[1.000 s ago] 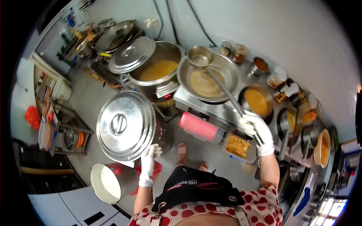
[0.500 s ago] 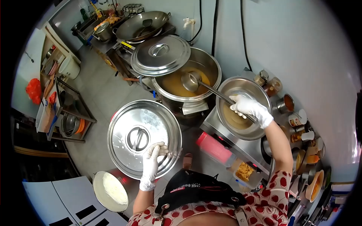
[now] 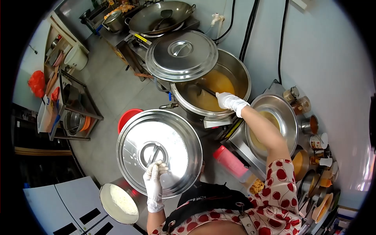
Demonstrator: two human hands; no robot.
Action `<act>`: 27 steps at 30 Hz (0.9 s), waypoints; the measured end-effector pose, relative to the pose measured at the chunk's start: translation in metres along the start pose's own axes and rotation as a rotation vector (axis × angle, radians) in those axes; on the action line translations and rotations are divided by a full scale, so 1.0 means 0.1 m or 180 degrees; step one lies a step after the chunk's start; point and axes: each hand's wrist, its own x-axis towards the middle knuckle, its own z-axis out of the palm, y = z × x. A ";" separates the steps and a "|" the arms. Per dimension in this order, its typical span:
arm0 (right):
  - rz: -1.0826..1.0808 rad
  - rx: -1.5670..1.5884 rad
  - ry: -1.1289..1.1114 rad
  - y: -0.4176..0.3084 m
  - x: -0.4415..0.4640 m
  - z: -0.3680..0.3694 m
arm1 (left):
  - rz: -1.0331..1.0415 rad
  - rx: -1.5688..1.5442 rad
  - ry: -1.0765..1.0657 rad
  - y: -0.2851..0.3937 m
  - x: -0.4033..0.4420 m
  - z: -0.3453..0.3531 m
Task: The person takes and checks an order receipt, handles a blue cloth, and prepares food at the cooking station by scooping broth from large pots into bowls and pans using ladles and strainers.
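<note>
My right hand (image 3: pixel 231 102), in a white glove, is wrapped round the handle of a ladle (image 3: pixel 209 91). The ladle's bowl is down in the yellowish-brown broth (image 3: pixel 219 84) of a large steel stockpot (image 3: pixel 243 74). A steel lid (image 3: pixel 184 64) lies askew over the pot's far left side. My left hand (image 3: pixel 154 181), also gloved, is over a second large steel lid (image 3: pixel 133 137), just below its handle (image 3: pixel 155 152). Its fingers are curled in, with nothing visible in them. A wide steel basin (image 3: pixel 288 113) holding some liquid stands right of the stockpot, partly behind my right forearm.
Behind the stockpot stands a wok (image 3: pixel 145 19). Jars and a small pot (image 3: pixel 309 124) line the wall at right. A pink-red container (image 3: pixel 231 162) sits below the basin. A white-filled bucket (image 3: pixel 123 201) and a red basin (image 3: pixel 127 117) are at left.
My right hand has swung left from over the basin to the stockpot, lowering the ladle into the broth. The view has shifted, and my left hand has slid left across the near lid.
</note>
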 end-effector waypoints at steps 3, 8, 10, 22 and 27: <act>0.0223 -0.0119 -0.0004 0.18 0.34 0.07 | -0.0038 -0.0057 0.0070 -0.01 0.06 -0.01; 0.0248 0.0018 0.0150 0.37 0.51 0.11 | -0.0057 -0.0112 0.0076 -0.03 0.13 0.00; 0.0458 0.0312 -0.0020 0.38 0.43 -0.01 | -0.0032 -0.0113 0.0056 -0.03 0.16 0.00; 0.0117 -0.0290 0.0463 0.81 -0.60 0.02 | -0.0148 -0.0041 -0.0289 -0.01 0.24 0.19; 0.0207 -0.0187 0.0664 0.84 -0.68 0.07 | -0.0136 0.0083 -0.0433 -0.04 0.20 0.25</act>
